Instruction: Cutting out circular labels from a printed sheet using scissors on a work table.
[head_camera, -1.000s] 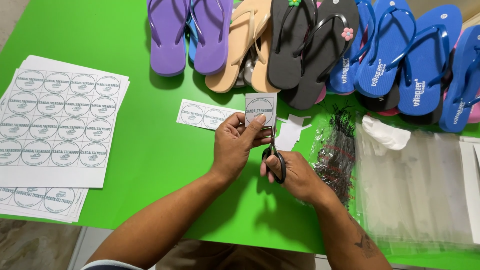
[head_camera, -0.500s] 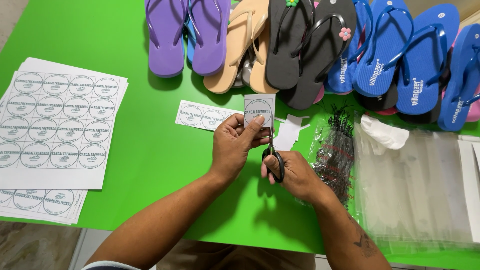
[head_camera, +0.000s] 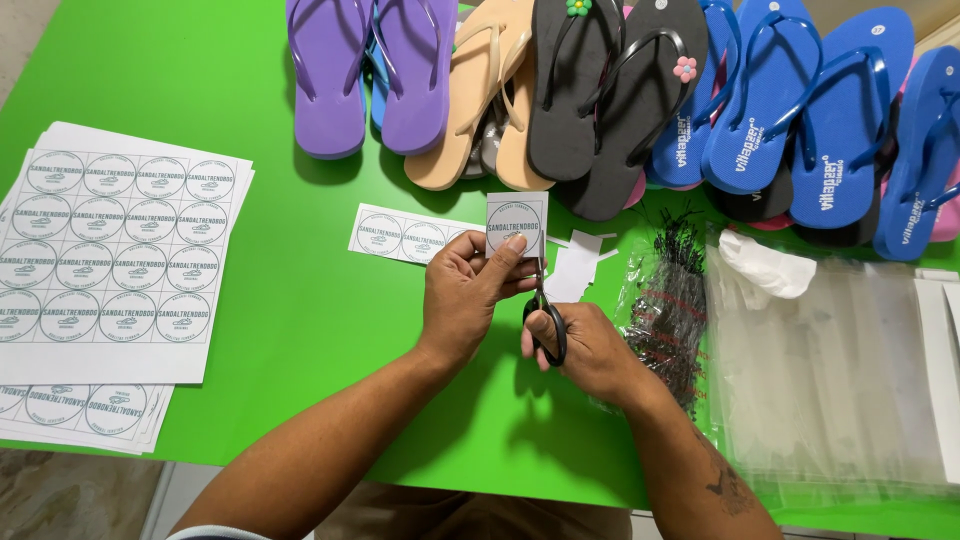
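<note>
Green table (head_camera: 300, 300), sandals along its far edge. My left hand (head_camera: 470, 295) pinches the square label (head_camera: 516, 222) aloft; my right hand (head_camera: 590, 350) grips scissors (head_camera: 545, 320). I'd cut close, rotating the paper steadily.

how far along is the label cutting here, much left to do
Early on, by the look of it. Done: a short strip of round labels lies cut loose on the green table, with white offcuts beside it. In hand: the left hand holds one square label piece while the right hand works black scissors at its edge. Left: the stack of full label sheets looks uncut.
</note>
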